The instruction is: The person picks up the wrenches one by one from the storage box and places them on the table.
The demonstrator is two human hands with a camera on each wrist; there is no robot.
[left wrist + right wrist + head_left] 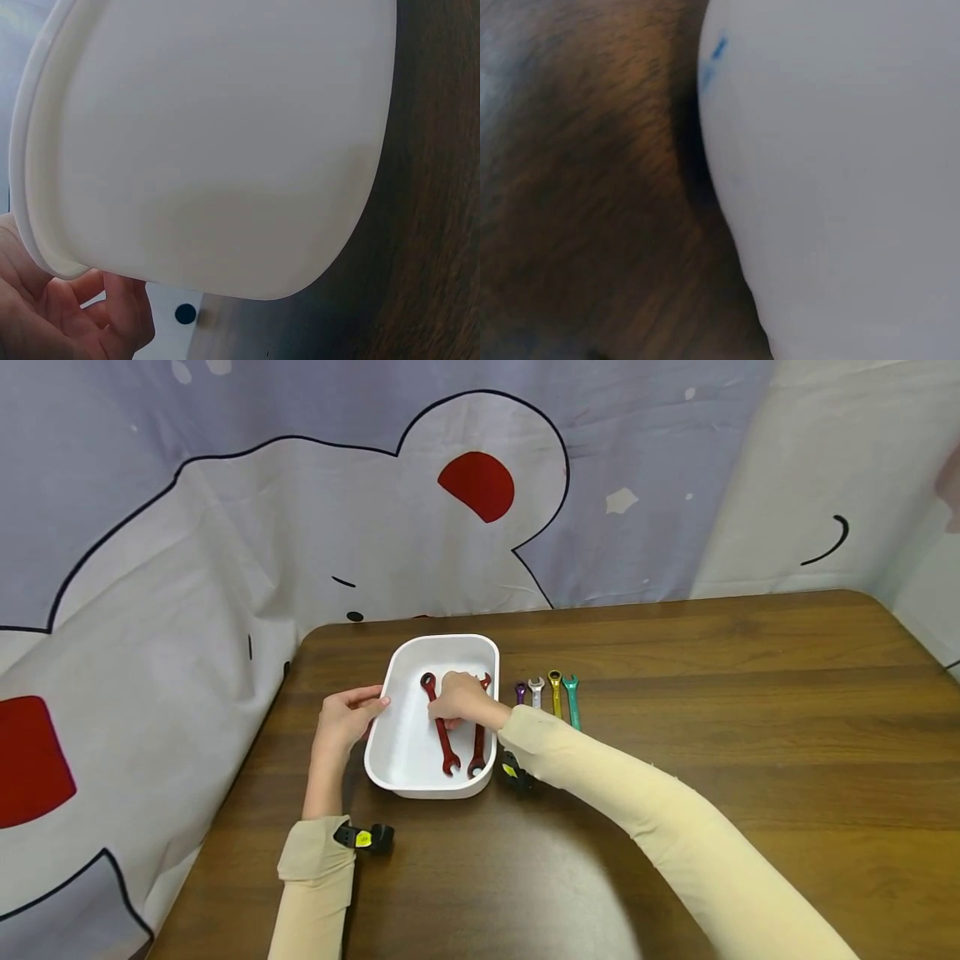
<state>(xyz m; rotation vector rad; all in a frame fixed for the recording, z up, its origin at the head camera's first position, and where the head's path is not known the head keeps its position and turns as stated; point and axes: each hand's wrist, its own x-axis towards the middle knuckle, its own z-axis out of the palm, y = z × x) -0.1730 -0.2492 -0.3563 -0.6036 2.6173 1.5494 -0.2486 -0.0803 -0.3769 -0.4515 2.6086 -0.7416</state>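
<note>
A white tub stands on the table with two red combination wrenches inside. My left hand grips the tub's left rim, thumb over the edge and fingers outside; the left wrist view shows those curled fingers below the lip of the tub. Reaching over the right rim, my right hand pinches the left red wrench near its middle. The other red wrench lies along the right wall, partly hidden under that hand. In the right wrist view only the tub's outer wall and the tabletop show.
Right of the tub, a purple wrench, a silver wrench, a yellow wrench and a green wrench lie in a row, lower ends partly behind my right sleeve. A printed curtain hangs behind the wooden table.
</note>
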